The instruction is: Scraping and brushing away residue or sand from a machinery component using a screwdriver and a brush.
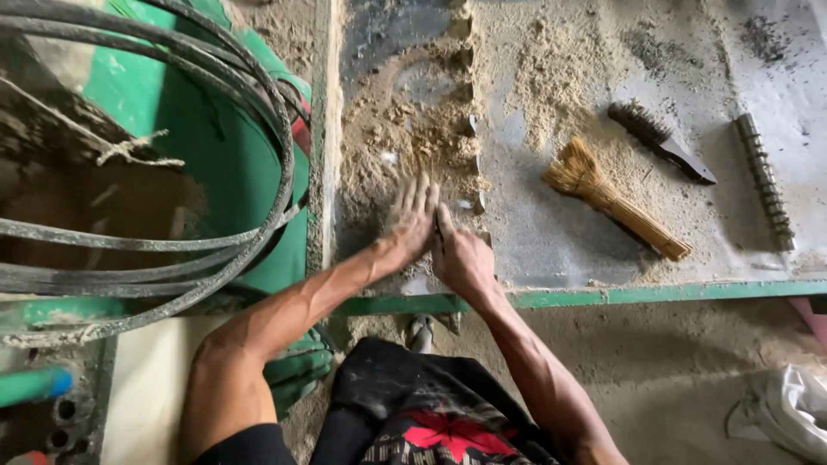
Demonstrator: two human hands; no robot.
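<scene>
Here, the sawdust (405,142) lies heaped on the grey worktop (551,232), thickest along the toothed blade (472,129) that runs away from me down the worktop's middle, which is, I judge, where the cutting throws it. The pile's near edge lies under and just ahead of my fingertips.

My left hand (411,222) lies flat on that near edge, fingers straight and pressed side by side, palm down, blurred with movement; held like that it makes a broad scraper, which I take to be why it is flattened and not cupped. My right hand (463,258) sits just beside it, touching or nearly so, with the fingers curled in near the blade's edge; I cannot tell whether it pinches anything or only braces there.

Farther right, well apart from both hands, a straw brush (613,200) lies slantwise in a thinner scatter of dust, a wire brush (659,139) lies beyond it, and a ribbed metal rod (765,181) rests near the worktop's far right. To my left, dark bands (258,103) loop around a green machine housing (207,138).
</scene>
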